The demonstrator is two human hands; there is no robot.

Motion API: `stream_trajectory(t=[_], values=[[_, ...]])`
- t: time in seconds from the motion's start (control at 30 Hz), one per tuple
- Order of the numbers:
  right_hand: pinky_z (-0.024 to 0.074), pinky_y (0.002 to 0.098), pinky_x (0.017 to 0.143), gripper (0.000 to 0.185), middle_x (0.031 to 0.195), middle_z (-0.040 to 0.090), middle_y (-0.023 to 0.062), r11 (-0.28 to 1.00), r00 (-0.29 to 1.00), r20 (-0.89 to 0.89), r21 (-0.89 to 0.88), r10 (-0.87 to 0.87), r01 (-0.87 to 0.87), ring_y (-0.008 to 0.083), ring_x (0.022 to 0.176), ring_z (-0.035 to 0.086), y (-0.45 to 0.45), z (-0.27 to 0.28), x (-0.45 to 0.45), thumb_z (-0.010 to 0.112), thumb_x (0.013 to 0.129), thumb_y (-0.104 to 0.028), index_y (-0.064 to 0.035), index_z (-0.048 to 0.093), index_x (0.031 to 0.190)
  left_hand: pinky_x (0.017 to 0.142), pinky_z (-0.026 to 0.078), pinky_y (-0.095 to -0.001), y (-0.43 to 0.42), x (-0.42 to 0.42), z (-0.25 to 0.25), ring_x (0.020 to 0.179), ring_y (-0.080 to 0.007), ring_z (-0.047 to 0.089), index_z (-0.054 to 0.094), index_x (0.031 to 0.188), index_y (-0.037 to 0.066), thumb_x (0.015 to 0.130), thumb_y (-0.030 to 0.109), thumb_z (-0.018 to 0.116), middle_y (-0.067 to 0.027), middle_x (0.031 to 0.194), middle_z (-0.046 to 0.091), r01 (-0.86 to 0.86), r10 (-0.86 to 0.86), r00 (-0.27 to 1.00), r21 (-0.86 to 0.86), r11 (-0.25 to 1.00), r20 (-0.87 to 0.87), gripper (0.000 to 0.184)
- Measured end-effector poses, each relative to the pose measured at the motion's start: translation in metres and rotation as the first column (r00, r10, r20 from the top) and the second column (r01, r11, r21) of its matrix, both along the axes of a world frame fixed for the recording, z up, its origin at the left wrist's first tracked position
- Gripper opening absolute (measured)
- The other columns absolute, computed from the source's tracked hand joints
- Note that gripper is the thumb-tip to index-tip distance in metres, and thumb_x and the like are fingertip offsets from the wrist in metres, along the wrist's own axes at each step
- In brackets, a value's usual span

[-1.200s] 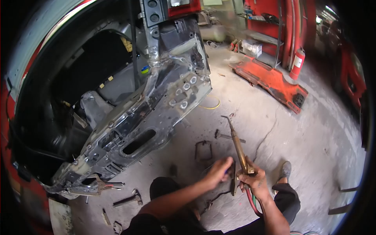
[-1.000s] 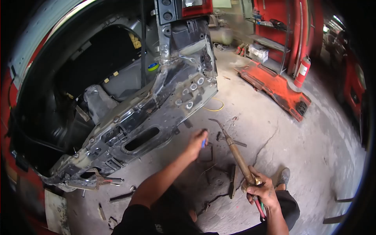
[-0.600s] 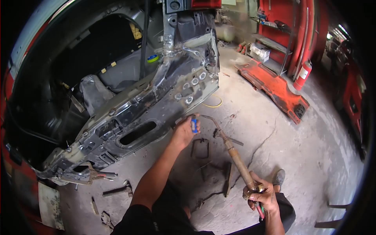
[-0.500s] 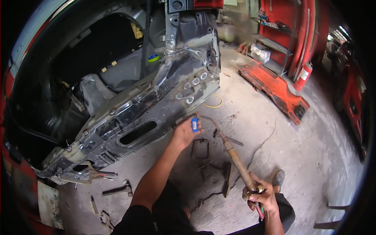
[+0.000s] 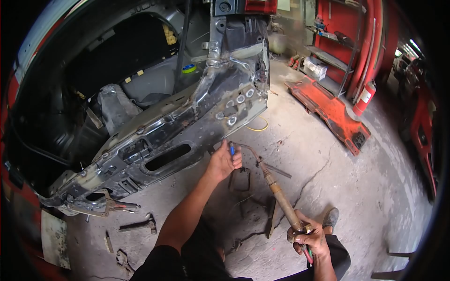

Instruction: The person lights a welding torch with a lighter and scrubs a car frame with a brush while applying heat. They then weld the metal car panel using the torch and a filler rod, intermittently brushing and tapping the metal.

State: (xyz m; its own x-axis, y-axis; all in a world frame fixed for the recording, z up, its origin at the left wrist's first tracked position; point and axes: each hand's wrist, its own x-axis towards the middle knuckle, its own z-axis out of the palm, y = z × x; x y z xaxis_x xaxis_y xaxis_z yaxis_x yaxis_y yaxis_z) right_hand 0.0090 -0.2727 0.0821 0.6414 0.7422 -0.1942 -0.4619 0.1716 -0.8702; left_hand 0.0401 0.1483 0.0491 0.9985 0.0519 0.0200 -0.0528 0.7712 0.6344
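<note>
My left hand [image 5: 221, 164] is closed around a small blue lighter [image 5: 231, 149], just below the lower edge of the bare metal rear panel [image 5: 199, 126] of a car body. Right beside its fingers is the thin bent tip of a brass-coloured gas torch [image 5: 280, 191]; I cannot tell whether they touch. No flame shows. My right hand [image 5: 313, 238] grips the torch at its valve end, where red and green hoses [image 5: 307, 254] come out. The torch slants up and leftward from that hand.
On the concrete floor lie a hammer [image 5: 139, 225], a metal frame-shaped piece [image 5: 240, 180] and other metal scraps. Locking pliers [image 5: 114, 206] hang on the panel's lower left end. An orange-red creeper board [image 5: 323, 110], a fire extinguisher [image 5: 364, 99] and shelves [image 5: 330, 54] stand at the right.
The lighter has turned in my left hand from its broad side to its narrow edge. The torch tip has come slightly closer to those fingers. The whole view has shifted a little.
</note>
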Motion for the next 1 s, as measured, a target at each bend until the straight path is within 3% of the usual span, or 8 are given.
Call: stream_trajectory(t=[0.13, 0.23, 0.3, 0.4, 0.6, 0.7, 0.93, 1.0], values=[[0.0481, 0.0276, 0.041, 0.099, 0.082, 0.067, 0.0197, 1.000, 1.000, -0.003, -0.002, 0.014, -0.014, 0.0183, 0.050, 0.060, 0.001, -0.001, 0.000, 0.093, 0.078, -0.016, 0.0069, 0.040, 0.159, 0.066, 0.037, -0.0321, 0.006, 0.004, -0.011, 0.069, -0.0169, 0.047, 0.068, 0.103, 0.006, 0.107, 0.051, 0.058, -0.0011, 0.074, 0.050, 0.004, -0.002, 1.000, 0.062, 0.998, -0.027, 0.047], [0.0484, 0.0309, 0.042, 0.083, 0.089, 0.071, 0.0216, 0.998, 0.999, 0.004, 0.044, 0.038, -0.038, 0.0198, 0.053, 0.062, -0.001, -0.005, 0.002, 0.086, 0.084, -0.004, 0.0043, 0.047, 0.156, 0.063, 0.037, -0.0305, 0.008, 0.004, -0.016, 0.065, -0.0154, 0.047, 0.067, 0.103, 0.005, 0.107, 0.045, 0.059, -0.0005, 0.073, 0.050, 0.043, -0.040, 0.999, 0.078, 0.996, -0.036, 0.041], [0.0488, 0.0310, 0.042, 0.083, 0.089, 0.072, 0.0213, 0.999, 1.000, -0.005, 0.044, 0.000, 0.000, 0.0199, 0.053, 0.063, 0.000, -0.004, 0.001, 0.087, 0.083, -0.005, 0.0027, 0.048, 0.156, 0.059, 0.039, -0.0293, 0.000, 0.004, -0.019, 0.060, -0.0140, 0.047, 0.064, 0.104, 0.003, 0.108, 0.039, 0.056, 0.0000, 0.071, 0.050, 0.060, -0.058, 0.997, 0.058, 0.997, -0.041, 0.037], [0.0494, 0.0309, 0.042, 0.083, 0.089, 0.072, 0.0208, 0.998, 0.999, -0.008, 0.048, -0.051, 0.051, 0.0200, 0.054, 0.063, 0.001, -0.006, 0.001, 0.087, 0.083, -0.005, 0.0009, 0.049, 0.156, 0.065, 0.037, -0.0312, -0.016, 0.003, -0.019, 0.069, -0.0161, 0.047, 0.068, 0.103, 0.005, 0.109, 0.045, 0.056, -0.0010, 0.076, 0.051, 0.017, -0.010, 0.998, 0.129, 0.991, -0.057, 0.041], [0.0495, 0.0308, 0.042, 0.082, 0.088, 0.071, 0.0206, 0.998, 0.999, 0.014, 0.039, -0.042, 0.042, 0.0198, 0.055, 0.063, -0.005, -0.001, 0.002, 0.086, 0.084, -0.005, 0.0023, 0.048, 0.156, 0.070, 0.038, -0.0333, -0.015, 0.007, -0.015, 0.072, -0.0188, 0.048, 0.069, 0.108, 0.002, 0.111, 0.055, 0.047, -0.0031, 0.078, 0.052, -0.016, 0.016, 0.999, -0.020, 1.000, -0.034, 0.057], [0.0494, 0.0307, 0.042, 0.082, 0.088, 0.072, 0.0210, 0.999, 1.000, 0.014, 0.043, -0.005, 0.005, 0.0201, 0.056, 0.064, -0.005, -0.002, 0.001, 0.086, 0.084, -0.005, 0.0035, 0.048, 0.156, 0.070, 0.038, -0.0332, -0.012, 0.007, -0.012, 0.072, -0.0188, 0.048, 0.070, 0.109, 0.002, 0.110, 0.055, 0.049, -0.0036, 0.078, 0.053, -0.040, 0.040, 0.999, -0.004, 0.999, -0.019, 0.057], [0.0505, 0.0308, 0.042, 0.080, 0.090, 0.072, 0.0218, 0.999, 1.000, -0.006, 0.043, -0.010, 0.010, 0.0209, 0.059, 0.065, -0.002, -0.005, -0.002, 0.084, 0.085, -0.002, 0.0034, 0.048, 0.156, 0.064, 0.042, -0.0325, -0.008, 0.010, -0.025, 0.064, -0.0166, 0.050, 0.065, 0.101, 0.006, 0.105, 0.038, 0.059, -0.0026, 0.072, 0.053, -0.002, 0.005, 0.998, 0.046, 0.999, -0.059, 0.033], [0.0498, 0.0296, 0.041, 0.086, 0.085, 0.070, 0.0196, 0.999, 0.999, 0.020, 0.007, -0.041, 0.041, 0.0196, 0.053, 0.064, -0.001, -0.006, -0.003, 0.086, 0.085, -0.009, 0.0025, 0.043, 0.159, 0.061, 0.041, -0.0312, -0.015, 0.010, -0.035, 0.063, -0.0139, 0.049, 0.066, 0.103, 0.009, 0.105, 0.037, 0.061, -0.0016, 0.071, 0.053, 0.030, -0.027, 0.999, 0.074, 0.997, -0.041, 0.029]])
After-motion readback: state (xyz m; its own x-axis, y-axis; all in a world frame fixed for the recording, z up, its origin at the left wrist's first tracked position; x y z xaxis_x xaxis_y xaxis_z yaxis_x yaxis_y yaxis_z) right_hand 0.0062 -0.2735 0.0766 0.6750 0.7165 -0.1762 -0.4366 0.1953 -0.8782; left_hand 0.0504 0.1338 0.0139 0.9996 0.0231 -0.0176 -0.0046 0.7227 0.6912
